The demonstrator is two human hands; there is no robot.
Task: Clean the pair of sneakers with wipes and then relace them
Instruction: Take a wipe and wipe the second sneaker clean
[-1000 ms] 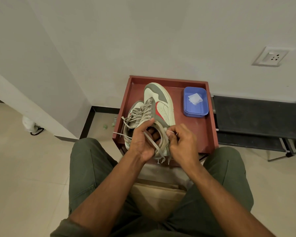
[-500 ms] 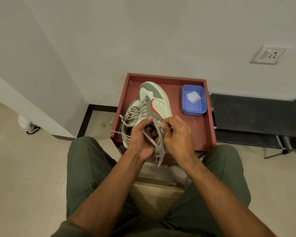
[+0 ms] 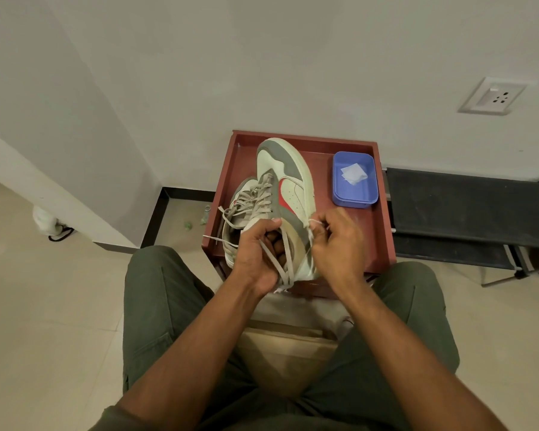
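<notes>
Pale floor tiles and a plain wall frame a seated person's green-trousered lap at the bottom of the frame. Above it, the left hand (image 3: 255, 256) curls its grip around the collar of the raised sneaker (image 3: 288, 197), fingers inside the opening. The right hand (image 3: 339, 241) pinches a lace end (image 3: 312, 224) at the shoe's side. Slack lace (image 3: 280, 262) hangs over the left hand; a tug could snag it or pull it out of an eyelet. Behind, the second sneaker (image 3: 238, 213) lies in the red tray (image 3: 383, 231), near the blue tub (image 3: 355, 194) holding a wipe (image 3: 353, 174).
</notes>
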